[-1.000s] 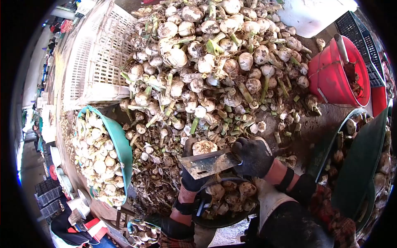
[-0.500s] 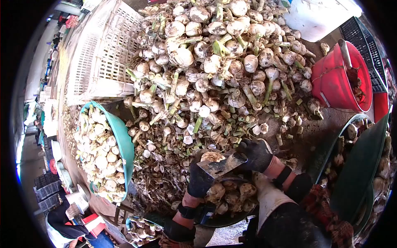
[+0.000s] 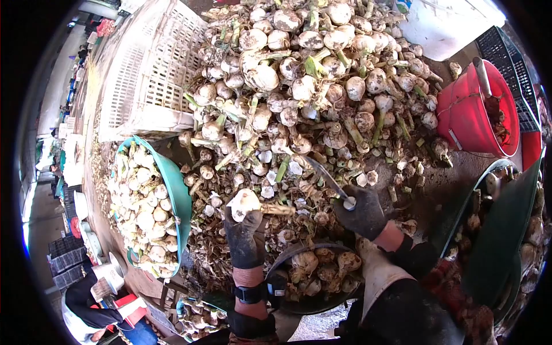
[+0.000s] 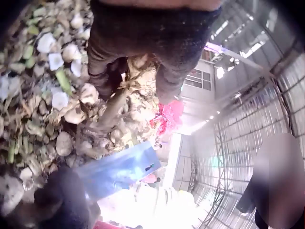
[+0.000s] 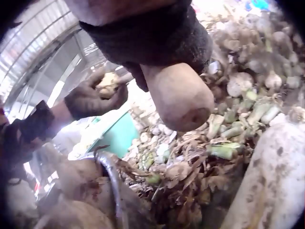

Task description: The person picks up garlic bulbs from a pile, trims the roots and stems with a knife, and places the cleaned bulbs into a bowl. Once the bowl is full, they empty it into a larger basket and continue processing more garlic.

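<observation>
My left hand (image 3: 244,227), in a black glove, grips a white bulb (image 3: 244,202) with a stub of stalk, held over the litter of trimmings; the same hand (image 5: 95,98) and bulb (image 5: 108,82) show in the right wrist view. My right hand (image 3: 361,213), also gloved, grips the handle of a cleaver (image 3: 325,175) whose blade is turned edge-on and points up toward the big pile of bulbs (image 3: 310,86). The wooden handle butt (image 5: 178,95) fills the right wrist view. Below both hands sits a dark basin (image 3: 313,282) holding several untrimmed bulbs.
A teal basin (image 3: 175,195) of trimmed white bulbs stands at the left, a white plastic crate (image 3: 144,75) behind it. A red bucket (image 3: 474,112) sits at the right, with a dark green tub (image 3: 500,230) below it. Cut stalks and skins litter the ground.
The left hand has carried the bulb left and up, away from the cleaver. The right hand has swung the blade from flat over the basin to edge-on, pointing toward the pile.
</observation>
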`<state>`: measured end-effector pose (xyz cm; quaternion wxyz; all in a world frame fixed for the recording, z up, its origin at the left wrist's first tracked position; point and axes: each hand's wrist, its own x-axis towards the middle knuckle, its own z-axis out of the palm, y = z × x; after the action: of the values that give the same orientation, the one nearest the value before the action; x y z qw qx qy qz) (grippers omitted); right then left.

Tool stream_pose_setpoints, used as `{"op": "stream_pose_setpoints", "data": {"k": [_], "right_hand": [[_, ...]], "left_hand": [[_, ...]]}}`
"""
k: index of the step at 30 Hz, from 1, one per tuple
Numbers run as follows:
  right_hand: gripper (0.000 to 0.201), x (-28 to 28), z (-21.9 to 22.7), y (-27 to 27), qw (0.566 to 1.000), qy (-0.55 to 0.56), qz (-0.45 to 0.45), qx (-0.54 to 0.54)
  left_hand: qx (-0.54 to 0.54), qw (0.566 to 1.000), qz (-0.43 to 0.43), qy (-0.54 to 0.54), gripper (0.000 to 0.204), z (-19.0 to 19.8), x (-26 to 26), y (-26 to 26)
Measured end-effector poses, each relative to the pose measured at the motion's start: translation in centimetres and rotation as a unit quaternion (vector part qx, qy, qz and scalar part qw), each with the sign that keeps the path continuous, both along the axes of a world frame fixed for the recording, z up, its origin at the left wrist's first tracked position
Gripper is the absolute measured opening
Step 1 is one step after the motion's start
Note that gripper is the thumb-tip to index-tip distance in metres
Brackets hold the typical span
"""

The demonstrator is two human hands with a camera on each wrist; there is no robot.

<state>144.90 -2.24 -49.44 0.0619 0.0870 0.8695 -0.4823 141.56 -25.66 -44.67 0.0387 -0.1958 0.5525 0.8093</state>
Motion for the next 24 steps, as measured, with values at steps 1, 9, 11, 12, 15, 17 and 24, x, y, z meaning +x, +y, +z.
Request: {"op": "stream_pose_setpoints", "data": {"k": [1, 9, 11, 12, 15, 17, 24], "right_hand": [[0.016, -0.4, 0.8, -0.7, 0.999, -0.013, 0.035, -0.021], [0.014, 0.2, -1.6, -2.1, 0.987, 0.092, -0.008, -0.128], [0.017, 1.0, -3.1, -1.7, 0.998, 0.016, 0.022, -0.064], [0.023, 1.1, -3.4, -1.6, 0.997, -0.067, 0.046, 0.007], [0.021, 2.1, -3.9, -0.4, 0.993, -0.065, 0.101, 0.019], [0.019, 2.0, -4.3, -0.3, 0.993, -0.037, 0.115, -0.01], [0.026, 1.4, -4.3, -0.6, 0.992, -0.063, 0.106, 0.025]], "left_hand": [[0.092, 0.995, 0.028, 0.002, 0.048, 0.0, -0.2, 1.1], [0.28, 0.956, 0.012, -0.082, 0.041, -1.9, 2.3, 5.5], [0.316, 0.944, 0.005, -0.093, 0.043, -0.9, 2.4, 4.8], [0.3, 0.935, -0.171, -0.077, 0.055, -0.1, 2.1, 4.1], [0.172, 0.8, -0.571, -0.068, 0.1, 2.1, 0.5, 0.3], [0.086, 0.837, -0.535, -0.076, 0.083, 0.7, -1.1, -2.8], [-0.767, 0.593, -0.188, 0.157, 0.051, -16.4, -7.4, -10.1]]}}
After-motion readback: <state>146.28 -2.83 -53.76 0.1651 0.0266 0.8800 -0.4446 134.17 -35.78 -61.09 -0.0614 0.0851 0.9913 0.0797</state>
